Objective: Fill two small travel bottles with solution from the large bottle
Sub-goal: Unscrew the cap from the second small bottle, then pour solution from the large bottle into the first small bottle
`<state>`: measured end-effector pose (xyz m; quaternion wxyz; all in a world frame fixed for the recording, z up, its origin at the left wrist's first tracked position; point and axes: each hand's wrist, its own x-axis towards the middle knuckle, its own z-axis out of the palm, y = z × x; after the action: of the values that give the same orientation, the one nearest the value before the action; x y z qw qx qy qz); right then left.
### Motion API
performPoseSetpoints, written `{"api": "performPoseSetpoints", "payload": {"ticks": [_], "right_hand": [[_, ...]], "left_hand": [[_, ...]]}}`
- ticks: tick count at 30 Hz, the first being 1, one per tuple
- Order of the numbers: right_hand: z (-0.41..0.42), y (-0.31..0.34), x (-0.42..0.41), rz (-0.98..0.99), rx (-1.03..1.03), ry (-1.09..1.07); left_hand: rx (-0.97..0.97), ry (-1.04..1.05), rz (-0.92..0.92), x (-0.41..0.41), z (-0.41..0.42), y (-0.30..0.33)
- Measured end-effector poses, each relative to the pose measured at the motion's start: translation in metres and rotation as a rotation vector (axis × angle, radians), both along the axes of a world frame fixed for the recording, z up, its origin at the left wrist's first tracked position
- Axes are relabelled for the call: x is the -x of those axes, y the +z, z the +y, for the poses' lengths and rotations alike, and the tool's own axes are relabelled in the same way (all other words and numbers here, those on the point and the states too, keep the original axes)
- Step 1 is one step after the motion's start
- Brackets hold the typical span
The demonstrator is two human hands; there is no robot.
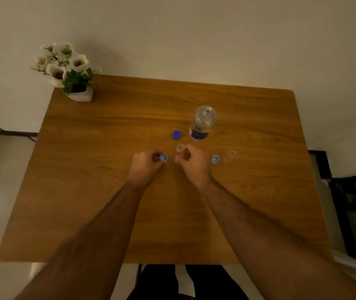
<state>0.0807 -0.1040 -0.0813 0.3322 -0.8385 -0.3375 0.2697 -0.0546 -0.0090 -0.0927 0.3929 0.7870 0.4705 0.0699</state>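
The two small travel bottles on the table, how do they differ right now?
The small bottle near the middle is gripped by the right hand; the other small bottle stands free, untouched, further right. The middle bottle's light blue cap is in the left hand; the free bottle's cap rests on the table beside it. Both are clear, uncapped and upright.

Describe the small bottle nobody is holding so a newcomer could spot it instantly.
Start at the large open bottle standing right of centre on the wooden table. Come toward the person and slightly right, past the light blue cap. The clear, uncapped travel bottle stands there untouched; its twin sits in the right hand.
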Motion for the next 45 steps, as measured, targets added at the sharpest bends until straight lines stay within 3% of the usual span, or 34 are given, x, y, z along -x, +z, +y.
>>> {"api": "performPoseSetpoints", "payload": {"ticks": [21,33,45], "right_hand": [[-0.002,-0.027,0.012,-0.107,0.010,0.109],[-0.009,-0.011,-0.001,-0.114,0.097,0.197],[-0.017,0.045,-0.062,-0.093,-0.021,-0.032]], "left_hand": [[-0.048,-0.038,0.008,0.005,-0.008,-0.021],[0.094,-0.048,0.020,0.012,-0.003,-0.004],[-0.110,0.029,-0.089,-0.034,0.029,0.050]]}}
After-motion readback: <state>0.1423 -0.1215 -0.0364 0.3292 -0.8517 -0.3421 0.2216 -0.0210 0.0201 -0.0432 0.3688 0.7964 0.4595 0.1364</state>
